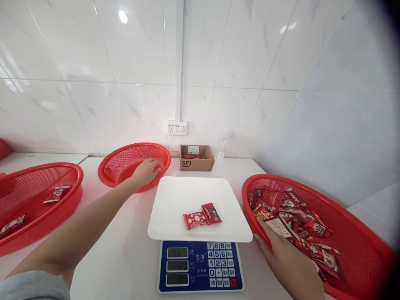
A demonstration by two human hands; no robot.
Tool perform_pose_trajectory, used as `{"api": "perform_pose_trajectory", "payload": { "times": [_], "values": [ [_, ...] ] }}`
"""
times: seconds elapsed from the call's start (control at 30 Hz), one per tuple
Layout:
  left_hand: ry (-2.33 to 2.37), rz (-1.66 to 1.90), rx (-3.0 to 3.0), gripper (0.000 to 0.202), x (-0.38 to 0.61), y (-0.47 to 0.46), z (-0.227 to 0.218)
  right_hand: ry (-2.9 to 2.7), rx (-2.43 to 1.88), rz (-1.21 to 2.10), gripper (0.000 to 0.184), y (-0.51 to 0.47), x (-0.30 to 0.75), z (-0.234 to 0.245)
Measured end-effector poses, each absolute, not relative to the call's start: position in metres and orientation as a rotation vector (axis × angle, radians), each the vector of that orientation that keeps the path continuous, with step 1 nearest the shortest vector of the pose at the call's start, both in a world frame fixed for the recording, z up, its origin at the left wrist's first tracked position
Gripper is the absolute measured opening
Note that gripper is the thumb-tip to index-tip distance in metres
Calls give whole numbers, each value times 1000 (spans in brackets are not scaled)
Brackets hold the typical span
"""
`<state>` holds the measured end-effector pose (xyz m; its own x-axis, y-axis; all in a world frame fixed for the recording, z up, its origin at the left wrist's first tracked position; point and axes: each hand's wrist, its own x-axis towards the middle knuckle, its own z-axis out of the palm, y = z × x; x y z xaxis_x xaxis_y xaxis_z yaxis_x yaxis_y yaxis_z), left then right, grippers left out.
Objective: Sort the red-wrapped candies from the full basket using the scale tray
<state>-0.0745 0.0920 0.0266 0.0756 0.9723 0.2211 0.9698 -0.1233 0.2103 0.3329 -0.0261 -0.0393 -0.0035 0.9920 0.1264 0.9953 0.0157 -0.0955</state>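
My left hand (146, 171) reaches over the front rim of a round red plastic basket (108, 168), palm down, fingers apart and loosely bent, with nothing visible in them. My right hand (289, 260) grips the near rim of another red basket (353, 233), thumb outside and fingers inside. Red and brown snack packets (292, 208) fill part of that basket. Between my hands stands a digital scale (200, 266) with a white pan (190, 189). Two small packets lie on the pan, a red dotted one (195, 220) and a darker red-brown one (212, 213).
A third red basket (70, 208) at the left holds a few packets (56, 194). Against the tiled wall sit a small cardboard box (196, 164) with red packets inside and a clear plastic bottle (220, 150). A wall socket (177, 128) is above the white table (115, 250).
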Motion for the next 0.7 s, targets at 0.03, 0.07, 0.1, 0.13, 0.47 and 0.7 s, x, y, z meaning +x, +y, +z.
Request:
{"api": "perform_pose_trajectory", "payload": {
  "times": [0.03,0.07,0.1,0.13,0.47,0.7],
  "values": [
    [2012,469,2319,36,-65,88,25,-2122,-2102,-37,54,-26,333,-39],
    [1933,446,2345,36,-53,82,23,-2121,-2110,-39,54,-27,333,-39],
    [1843,417,2372,36,-39,74,22,-2119,-2119,-40,54,-27,332,-39],
    [1743,378,2395,37,-24,66,20,-2117,-2125,-42,54,-28,332,-38],
    [1291,87,2396,54,45,17,15,-2132,-2113,-138,51,-29,333,-40],
    [1293,161,2270,50,36,18,24,-2141,-2137,-131,52,-28,333,-41]
  ]
}}
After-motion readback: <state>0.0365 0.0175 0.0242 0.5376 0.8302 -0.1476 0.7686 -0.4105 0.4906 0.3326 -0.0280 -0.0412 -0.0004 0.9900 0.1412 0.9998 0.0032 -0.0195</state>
